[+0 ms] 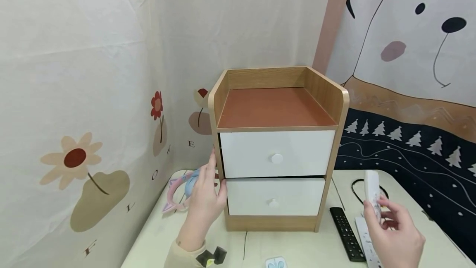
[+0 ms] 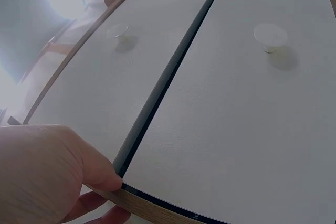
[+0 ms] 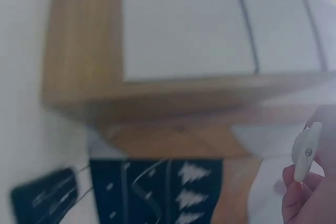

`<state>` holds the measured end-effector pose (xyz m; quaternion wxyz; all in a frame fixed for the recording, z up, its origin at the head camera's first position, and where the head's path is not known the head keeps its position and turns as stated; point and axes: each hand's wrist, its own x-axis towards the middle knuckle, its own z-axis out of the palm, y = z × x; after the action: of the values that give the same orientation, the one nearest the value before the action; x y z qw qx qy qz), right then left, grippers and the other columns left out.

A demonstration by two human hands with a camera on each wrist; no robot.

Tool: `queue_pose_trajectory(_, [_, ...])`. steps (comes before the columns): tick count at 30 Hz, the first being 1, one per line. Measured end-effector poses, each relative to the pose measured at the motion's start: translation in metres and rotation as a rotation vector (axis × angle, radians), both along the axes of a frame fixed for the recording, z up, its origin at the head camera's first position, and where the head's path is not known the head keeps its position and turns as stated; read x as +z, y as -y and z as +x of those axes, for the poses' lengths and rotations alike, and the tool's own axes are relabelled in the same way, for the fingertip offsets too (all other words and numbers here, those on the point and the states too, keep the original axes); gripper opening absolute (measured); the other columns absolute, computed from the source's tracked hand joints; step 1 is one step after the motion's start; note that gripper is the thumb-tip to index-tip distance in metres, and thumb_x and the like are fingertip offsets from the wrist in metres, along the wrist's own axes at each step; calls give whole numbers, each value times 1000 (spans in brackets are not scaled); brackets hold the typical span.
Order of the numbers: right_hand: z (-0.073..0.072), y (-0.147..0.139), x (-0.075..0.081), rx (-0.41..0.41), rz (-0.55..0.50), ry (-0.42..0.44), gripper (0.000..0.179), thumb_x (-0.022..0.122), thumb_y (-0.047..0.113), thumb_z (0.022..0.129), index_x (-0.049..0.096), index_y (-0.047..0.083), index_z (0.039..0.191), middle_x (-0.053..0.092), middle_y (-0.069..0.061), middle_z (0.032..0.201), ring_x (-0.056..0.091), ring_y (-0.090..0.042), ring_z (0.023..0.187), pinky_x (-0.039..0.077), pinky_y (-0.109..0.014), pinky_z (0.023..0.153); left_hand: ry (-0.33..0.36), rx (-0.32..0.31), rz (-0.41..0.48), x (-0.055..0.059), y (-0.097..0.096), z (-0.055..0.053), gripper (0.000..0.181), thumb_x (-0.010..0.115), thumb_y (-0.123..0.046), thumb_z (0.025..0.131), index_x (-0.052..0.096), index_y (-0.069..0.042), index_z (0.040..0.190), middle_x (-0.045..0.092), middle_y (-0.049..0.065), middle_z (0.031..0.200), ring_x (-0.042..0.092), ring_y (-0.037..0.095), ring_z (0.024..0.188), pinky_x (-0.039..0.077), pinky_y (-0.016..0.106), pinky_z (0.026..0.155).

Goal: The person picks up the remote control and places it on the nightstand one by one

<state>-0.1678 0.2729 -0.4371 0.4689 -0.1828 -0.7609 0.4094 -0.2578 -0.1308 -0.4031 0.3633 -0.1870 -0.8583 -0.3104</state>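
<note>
A small wooden cabinet (image 1: 280,223) with two white drawers stands on the table, an open tray-like top above them. My left hand (image 1: 205,202) rests against its left side, fingers extended upward along the side panel and thumb on the front edge. In the left wrist view the thumb of my left hand (image 2: 58,174) lies by the gap between the upper drawer (image 2: 131,61) and lower drawer (image 2: 231,103). Over the table at the right, my right hand (image 1: 396,233) holds a white remote control (image 1: 372,191) upright between thumb and fingers; the right wrist view shows the remote control (image 3: 306,151) edge-on.
A black remote (image 1: 346,235) and another white remote (image 1: 366,239) lie right of the cabinet, with a dark cord loop (image 1: 358,189) behind. Pink and blue headphones (image 1: 176,195) lie at its left. A small white case (image 1: 276,262) sits at the front edge of view.
</note>
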Motion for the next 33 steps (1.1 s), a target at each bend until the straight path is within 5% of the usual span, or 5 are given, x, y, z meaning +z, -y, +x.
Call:
queue_pose_trajectory(6, [-7, 31, 43, 274, 148, -364, 28, 84, -8, 85, 76, -11, 112, 75, 25, 132, 59, 11, 76, 46, 1, 70, 0, 13, -4, -1, 0, 0, 90, 71, 1, 98, 24, -4, 175, 64, 23, 131, 74, 32, 102, 67, 44, 80])
queue_pose_trajectory(11, [-24, 55, 81, 418, 315, -495, 29, 85, -3, 82, 76, -10, 109, 81, -4, 134, 63, 12, 88, 47, -1, 73, 6, 28, -4, -1, 0, 1, 90, 71, 1, 98, 24, -4, 175, 63, 22, 132, 74, 30, 102, 67, 42, 77])
queue_pose_trajectory(21, [-60, 98, 151, 389, 621, -359, 34, 86, 25, 89, 79, 4, 114, 84, -12, 121, 63, -20, 81, 56, -24, 61, -19, 13, -3, 1, -2, 1, 88, 72, 1, 98, 26, -1, 174, 64, 25, 133, 75, 31, 99, 68, 43, 78])
queue_pose_trajectory(25, [-73, 110, 166, 385, 699, -308, 32, 83, 29, 93, 77, 4, 111, 84, -13, 118, 65, -30, 86, 60, -40, 59, -24, 10, 0, 0, -2, 1, 88, 72, 1, 98, 26, -1, 173, 63, 25, 133, 75, 31, 98, 68, 43, 78])
queue_pose_trajectory(33, [-88, 125, 188, 388, 719, -188, 26, 81, 27, 96, 72, 4, 107, 80, -17, 90, 60, -35, 86, 54, -45, 61, -52, 11, 3, 0, -2, 0, 90, 72, 3, 96, 27, -2, 174, 64, 24, 129, 75, 29, 95, 67, 40, 77])
